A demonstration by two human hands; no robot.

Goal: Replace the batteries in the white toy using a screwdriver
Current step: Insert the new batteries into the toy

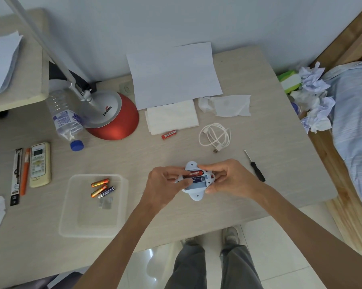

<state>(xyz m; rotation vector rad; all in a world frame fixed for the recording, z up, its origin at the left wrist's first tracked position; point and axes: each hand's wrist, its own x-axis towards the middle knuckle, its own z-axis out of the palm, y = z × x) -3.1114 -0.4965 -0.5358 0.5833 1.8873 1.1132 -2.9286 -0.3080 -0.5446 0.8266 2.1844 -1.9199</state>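
My left hand [165, 181] and right hand [228, 180], fingers curled, grip the white toy [193, 195] on the desk [176, 215]; left fingertips [189, 180] touch the batteries in its open compartment. Screwdriver [256, 167] lies just right; spare red battery [168, 134] farther back.

White toy [193, 196] underside up, compartment open, with a red battery [194, 173] and a dark blue battery [197, 179] seated side by side. Spare red battery [169, 134] lying flat farther back on the table. Black-handled screwdriver [256, 167] flat to the right, apart from the toy.
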